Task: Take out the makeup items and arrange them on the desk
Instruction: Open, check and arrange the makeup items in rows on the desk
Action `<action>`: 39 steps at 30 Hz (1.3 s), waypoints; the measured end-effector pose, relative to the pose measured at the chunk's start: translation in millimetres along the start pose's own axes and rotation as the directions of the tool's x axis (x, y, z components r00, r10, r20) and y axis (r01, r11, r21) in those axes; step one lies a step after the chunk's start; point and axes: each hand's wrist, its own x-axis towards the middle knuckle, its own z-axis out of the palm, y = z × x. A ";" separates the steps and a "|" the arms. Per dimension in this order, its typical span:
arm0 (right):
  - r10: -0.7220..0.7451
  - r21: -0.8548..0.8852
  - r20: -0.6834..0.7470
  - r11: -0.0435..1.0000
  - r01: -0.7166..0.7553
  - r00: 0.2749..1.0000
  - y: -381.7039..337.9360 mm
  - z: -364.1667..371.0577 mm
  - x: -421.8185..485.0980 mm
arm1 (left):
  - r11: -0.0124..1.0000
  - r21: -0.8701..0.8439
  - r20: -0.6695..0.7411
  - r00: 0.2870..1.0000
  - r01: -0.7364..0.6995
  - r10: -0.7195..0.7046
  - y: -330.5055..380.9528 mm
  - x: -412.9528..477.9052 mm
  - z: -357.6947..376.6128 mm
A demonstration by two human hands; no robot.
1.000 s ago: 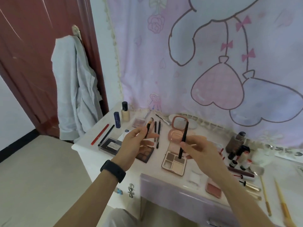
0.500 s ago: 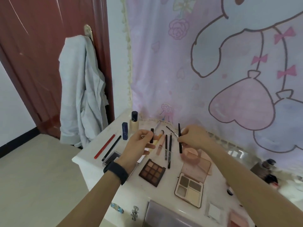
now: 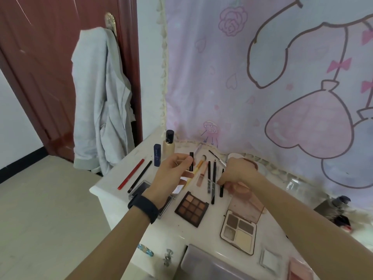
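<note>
Black pencil (image 3: 221,190) (pinched in right hand (image 3: 239,172) fingertips): lay it parallel, just beyond the brown palette (image 3: 191,208); left hand (image 3: 171,175) pinches a short black stick (image 3: 191,155).

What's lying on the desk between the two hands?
In the head view: an orange-handled brush, a pink brush and two black pencils, side by side.

Desk (image 3: 110,187); clock centred on nine-pan palette (image 3: 191,209).
- 4 o'clock: four-pan palette (image 3: 239,232).
- 1 o'clock: short liner (image 3: 209,170), long liner (image 3: 213,196) and third liner (image 3: 221,191), side by side, left to right.
- 12 o'clock: brush (image 3: 199,165), just left of the liners.
- 11 o'clock: bottle (image 3: 168,144) at the back edge, with tube (image 3: 157,155) just left of it.
- 10 o'clock: compact (image 3: 141,187); beyond it inner pencil (image 3: 139,176), then outer pencil (image 3: 131,174).

Curtain (image 3: 222,77) hangs behind the desk.
</note>
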 end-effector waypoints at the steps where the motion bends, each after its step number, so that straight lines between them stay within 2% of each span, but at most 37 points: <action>1: -0.007 -0.023 -0.001 1.000 0.007 1.000 -1.4 0.0 -1.0 | 1.000 0.004 0.005 1.000 -0.002 0.002 0.1 0.2 1.1; 4: -0.017 -0.096 -0.010 0.995 0.016 1.000 -4.3 2.0 -2.3 | 1.000 0.008 0.024 1.000 -0.005 0.004 1.4 -0.1 4.2; 7: -0.038 -0.086 -0.047 0.996 0.034 0.998 -4.4 1.3 -2.1 | 1.000 0.017 0.029 0.999 -0.015 0.015 2.4 -0.6 5.9; 10: -0.051 0.010 -0.091 0.999 0.052 0.995 1.9 -7.2 -4.9 | 1.000 0.015 0.033 0.999 -0.016 0.016 3.4 -0.8 8.8; 12: -0.073 0.146 -0.121 0.985 0.090 0.990 7.8 -17.0 -11.7 | 1.000 -0.005 0.045 0.999 -0.006 0.007 4.5 -1.1 11.8; 14: -0.113 0.352 -0.164 0.921 0.165 0.980 10.5 -26.5 -26.1 | 1.000 -0.005 0.057 0.998 0.008 -0.008 4.8 0.1 15.2; 16: -0.167 0.601 -0.157 0.766 0.228 0.973 9.2 -32.3 -45.6 | 1.000 0.009 0.067 0.997 0.029 -0.030 4.5 1.3 19.4; 18: -0.219 0.726 -0.146 0.639 0.255 0.965 8.2 -33.4 -61.2 | 0.998 0.058 0.074 0.997 0.026 -0.030 3.5 2.4 24.2; 22: -0.272 0.678 -0.140 0.674 0.292 0.952 13.1 -30.7 -69.2 | 0.987 0.160 0.117 0.993 -0.008 -0.011 3.2 2.3 33.8; 28: -0.342 0.697 -0.115 0.641 0.321 0.933 17.0 -34.2 -66.2 | 0.981 0.187 0.168 0.985 -0.057 0.025 7.4 5.6 39.7; 31: -0.290 0.694 -0.153 0.650 0.312 0.945 17.8 -37.4 -59.1 | 0.971 0.228 0.194 0.980 -0.076 0.031 9.8 12.1 36.7; 34: -0.162 0.527 -0.286 0.797 0.296 0.944 23.7 -36.5 -37.7 | 0.953 0.293 0.144 0.989 -0.081 0.040 7.5 20.6 27.1; 36: -0.140 0.372 -0.271 0.897 0.238 0.952 27.7 -31.4 -23.3 | 0.954 0.292 0.114 0.993 -0.067 0.035 3.8 25.0 20.3; 39: -0.122 0.220 -0.226 0.960 0.172 0.967 29.7 -18.2 -3.4 | 0.956 0.288 0.112 0.993 -0.063 0.032 -1.6 27.7 12.5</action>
